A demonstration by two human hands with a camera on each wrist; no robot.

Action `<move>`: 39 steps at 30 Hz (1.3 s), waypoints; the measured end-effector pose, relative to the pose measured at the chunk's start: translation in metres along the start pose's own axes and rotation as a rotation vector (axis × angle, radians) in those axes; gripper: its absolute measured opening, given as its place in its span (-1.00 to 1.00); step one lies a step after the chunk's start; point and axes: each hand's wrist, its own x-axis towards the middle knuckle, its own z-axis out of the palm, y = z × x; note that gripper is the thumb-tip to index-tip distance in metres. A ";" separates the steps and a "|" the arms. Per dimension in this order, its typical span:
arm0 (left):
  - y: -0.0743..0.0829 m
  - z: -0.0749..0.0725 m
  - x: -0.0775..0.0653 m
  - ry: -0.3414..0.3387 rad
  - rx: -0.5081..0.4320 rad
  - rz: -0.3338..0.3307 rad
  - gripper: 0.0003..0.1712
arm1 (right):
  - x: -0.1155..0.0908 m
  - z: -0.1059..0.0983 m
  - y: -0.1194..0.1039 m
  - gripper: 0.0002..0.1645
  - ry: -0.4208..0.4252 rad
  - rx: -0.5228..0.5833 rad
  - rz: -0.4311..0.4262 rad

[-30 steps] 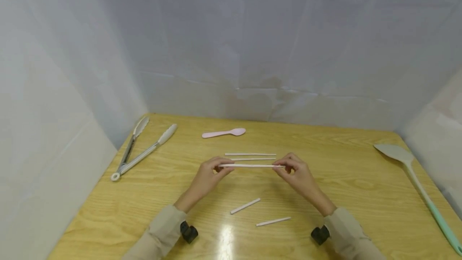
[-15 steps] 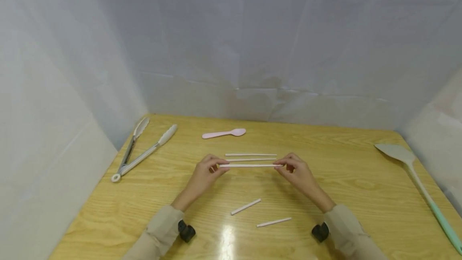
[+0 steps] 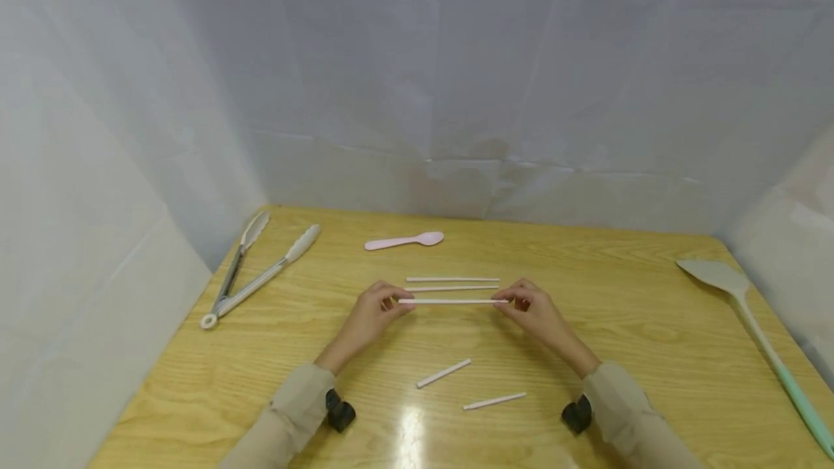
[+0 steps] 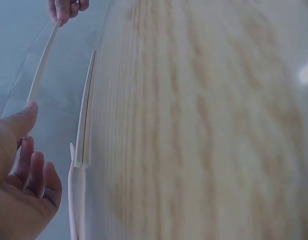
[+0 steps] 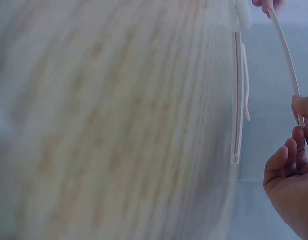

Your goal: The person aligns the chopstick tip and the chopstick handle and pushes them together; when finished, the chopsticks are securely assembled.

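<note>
A long white chopstick (image 3: 452, 302) is held level above the table by both hands. My left hand (image 3: 370, 315) pinches its left end between thumb and finger, and my right hand (image 3: 539, 315) pinches the right end. In the left wrist view the held chopstick (image 4: 43, 65) runs from the left thumb to the far hand. The right wrist view shows it bowed slightly. Two more chopsticks, a far one (image 3: 452, 279) and a nearer one (image 3: 452, 288), lie parallel behind it. Between the forearms are two short white stick pieces, one slanted (image 3: 444, 373), one flatter (image 3: 494, 401).
A pink spoon (image 3: 405, 240) lies towards the back of the wooden table (image 3: 638, 339). Spread metal tongs (image 3: 254, 286) lie at the left. At the right edge is a long turner (image 3: 756, 324) with a green handle. Pale sheeting (image 3: 456, 93) encloses the back and sides.
The left hand's grip has moved slightly outward along the chopstick. The chopstick has shifted only a little and is still held at both ends.
</note>
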 end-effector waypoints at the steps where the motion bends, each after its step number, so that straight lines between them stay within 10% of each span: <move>1: -0.001 0.000 0.000 0.000 -0.001 -0.002 -0.81 | 0.000 0.000 0.001 -0.88 -0.005 0.006 0.007; 39: -0.019 0.015 0.014 -0.090 0.126 0.032 -0.85 | 0.012 0.009 0.021 -0.86 -0.188 -0.101 0.135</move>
